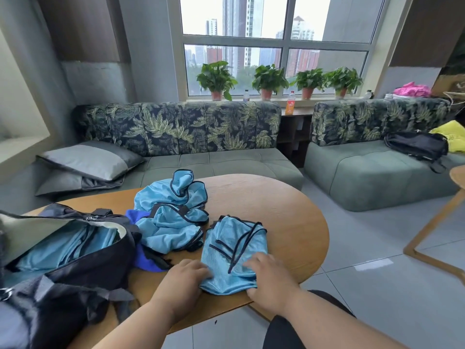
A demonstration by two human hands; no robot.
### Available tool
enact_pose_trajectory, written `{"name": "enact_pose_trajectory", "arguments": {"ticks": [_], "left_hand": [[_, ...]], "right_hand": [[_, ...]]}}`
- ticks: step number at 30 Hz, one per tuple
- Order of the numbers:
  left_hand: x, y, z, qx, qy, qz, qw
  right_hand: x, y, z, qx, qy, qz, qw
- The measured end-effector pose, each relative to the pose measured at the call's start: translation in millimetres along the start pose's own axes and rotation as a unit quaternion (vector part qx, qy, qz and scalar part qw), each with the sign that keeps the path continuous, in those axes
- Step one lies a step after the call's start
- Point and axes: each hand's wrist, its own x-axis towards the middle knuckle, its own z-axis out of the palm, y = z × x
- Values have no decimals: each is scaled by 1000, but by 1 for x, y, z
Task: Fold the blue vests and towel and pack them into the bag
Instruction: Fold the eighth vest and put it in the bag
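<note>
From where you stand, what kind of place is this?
Probably an office lounge or break area: leaf-patterned sofas, a wooden table, and potted plants on the sill of a high-rise window.

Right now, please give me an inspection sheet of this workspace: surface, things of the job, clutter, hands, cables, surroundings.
Surface: round wooden table, bare wood on its right part.
Job's things: folded vest at the near edge; unfolded vests heaped behind it; dark blue towel mostly under the heap; open bag at left with blue fabric already inside.
Clutter: nothing seen on the table besides the job's things.
Hands: left hand holds the folded vest's left edge; right hand grips its near right corner.
Cables: nothing seen.
Surroundings: leaf-print sofa, grey pillows, potted plants and bottles on the window sill, black backpack on the right seat.
</note>
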Motion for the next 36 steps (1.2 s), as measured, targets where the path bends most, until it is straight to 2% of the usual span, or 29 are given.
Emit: {"name": "enact_pose_trajectory", "arguments": {"ticks": [4,7,9,13,17,20,22,25,28,32,36], "left_hand": [[-10,-1,3,-38,11,-26,999],[-16,-2,1,-58,-4,-44,997],[-19,-4,-1,-71,-11,-51,996],[-17,-6,-2,-86,-6,-66,994],[-6,-5,-8,-110,1,-99,989],[3,10,-19,-138,21,-135,981],[11,27,-22,-138,41,-131,981],[20,57,-16,-166,22,-128,977],[25,76,0,-165,27,-160,973],[25,83,14,-163,76,-189,965],[24,77,20,-194,66,-185,961]], "right_hand": [[-6,3,5,40,-16,-22,999],[-11,6,6,122,-39,-40,991],[-10,7,2,216,-32,-4,976],[14,28,-7,307,66,126,941],[44,58,-9,291,128,187,930],[64,68,-2,296,117,167,933],[74,70,3,291,117,151,937],[85,75,7,257,121,135,949],[92,82,5,253,111,124,953],[99,87,3,250,115,119,954],[105,84,1,272,137,122,945]]}}
